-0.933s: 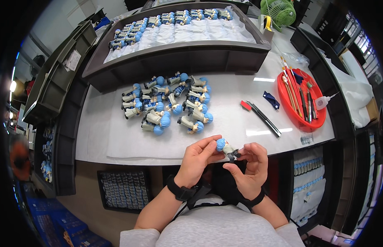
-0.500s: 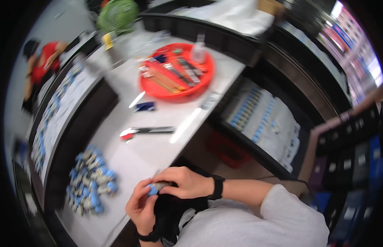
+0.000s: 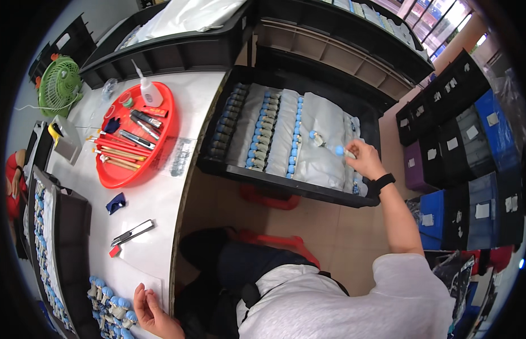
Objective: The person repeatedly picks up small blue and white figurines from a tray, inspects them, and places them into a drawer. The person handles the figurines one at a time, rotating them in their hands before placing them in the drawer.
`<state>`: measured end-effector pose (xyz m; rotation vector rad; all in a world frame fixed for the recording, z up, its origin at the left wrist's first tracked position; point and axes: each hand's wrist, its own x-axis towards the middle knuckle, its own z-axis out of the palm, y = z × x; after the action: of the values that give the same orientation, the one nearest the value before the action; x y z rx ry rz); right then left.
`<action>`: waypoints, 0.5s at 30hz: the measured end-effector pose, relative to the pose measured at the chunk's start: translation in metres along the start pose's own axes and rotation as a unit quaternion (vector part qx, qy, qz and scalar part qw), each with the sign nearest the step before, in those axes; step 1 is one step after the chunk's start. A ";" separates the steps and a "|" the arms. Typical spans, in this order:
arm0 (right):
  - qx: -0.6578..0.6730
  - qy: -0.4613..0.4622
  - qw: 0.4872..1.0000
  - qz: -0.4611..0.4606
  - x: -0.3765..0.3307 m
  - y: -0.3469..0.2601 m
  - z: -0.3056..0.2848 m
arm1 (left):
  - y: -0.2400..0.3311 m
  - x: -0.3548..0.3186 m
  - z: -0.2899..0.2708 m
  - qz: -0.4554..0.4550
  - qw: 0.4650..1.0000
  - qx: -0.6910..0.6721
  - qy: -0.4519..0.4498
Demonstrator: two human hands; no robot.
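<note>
The right hand point(image 3: 363, 160) has swung over the black tray point(image 3: 297, 189), pinching a blue-haired figurine point(image 3: 340, 151)! The left hand point(image 3: 157, 319) has let go, fingers loosely parted.

Table point(image 3: 168, 217), white-topped, glossy, left side. Floor point(image 3: 345, 237), beige, tiled. Wall point(image 3: 113, 20), pale grey, upper left. Window point(image 3: 438, 17), dark-barred, upper right; bright daylight beyond.

You are now facing farther right, and your hands are no longer sharing the doll point(image 3: 340, 150). Your right hand point(image 3: 364, 160) is holding it alone, out over the black crate point(image 3: 308, 191), while your left hand point(image 3: 154, 315) is hovering apart, near the pile of dolls point(image 3: 109, 308).
</note>
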<state>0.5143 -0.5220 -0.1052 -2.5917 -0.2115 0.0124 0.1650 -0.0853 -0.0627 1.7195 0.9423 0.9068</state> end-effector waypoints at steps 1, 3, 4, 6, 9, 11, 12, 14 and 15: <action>-0.032 -0.050 0.998 0.023 -0.002 0.018 -0.005 | 0.004 -0.001 0.004 -0.012 1.000 -0.010 0.011; -0.092 -0.151 0.982 0.067 -0.006 0.052 -0.006 | 0.011 -0.001 0.002 0.007 0.999 0.030 -0.012; -0.105 -0.188 0.974 0.073 -0.008 0.066 -0.003 | 0.013 -0.001 0.002 0.017 0.998 0.050 -0.022; -0.127 -0.264 0.953 0.080 -0.011 0.083 0.006 | 0.014 -0.001 0.005 0.024 0.999 0.035 -0.006; -0.180 -0.336 0.921 0.079 -0.011 0.094 0.022 | 0.013 -0.002 0.005 0.016 1.000 0.024 -0.004; -0.214 -0.375 0.899 0.071 -0.010 0.093 0.031 | 0.012 -0.001 0.004 0.012 1.000 0.025 -0.006; -0.204 -0.375 0.902 0.067 -0.010 0.092 0.034 | 0.012 -0.001 0.003 0.012 1.000 0.022 -0.008; -0.186 -0.375 0.906 0.060 -0.010 0.089 0.037 | 0.010 -0.001 0.002 0.011 1.000 0.016 -0.011; -0.169 -0.384 0.905 0.061 -0.009 0.094 0.041 | 0.011 -0.001 0.002 0.013 1.000 0.016 -0.011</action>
<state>0.5169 -0.5815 -0.1887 -2.7973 -0.3534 1.1466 0.1688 -0.0898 -0.0535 1.7696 0.9269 0.8931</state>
